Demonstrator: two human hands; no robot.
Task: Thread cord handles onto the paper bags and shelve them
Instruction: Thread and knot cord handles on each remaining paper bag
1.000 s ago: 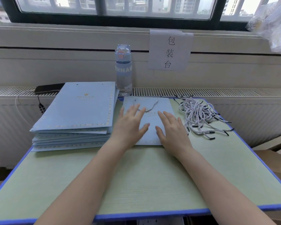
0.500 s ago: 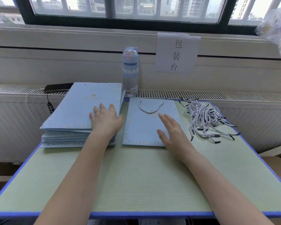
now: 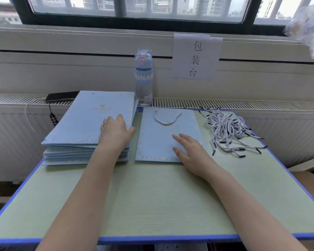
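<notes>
A flat light-blue paper bag (image 3: 158,140) lies in the middle of the table with a white twisted cord handle (image 3: 167,119) threaded at its top. My right hand (image 3: 190,153) rests flat on its lower right corner, fingers straight. To the left sits a stack of flat blue bags (image 3: 87,124) without handles. My left hand (image 3: 115,130) lies palm down on the top bag of the stack, near its right edge. A loose pile of white cords with black tips (image 3: 227,132) lies at the right of the table.
A clear water bottle (image 3: 143,78) stands behind the bags against the wall. A dark phone (image 3: 62,96) lies on the radiator ledge at the left. A paper sign (image 3: 196,56) hangs on the wall. The green table (image 3: 152,196) has a blue rim.
My left hand has left the middle bag and moved left onto the stack. My right hand has slid toward the bag's lower right corner. The cord handle now shows fully.
</notes>
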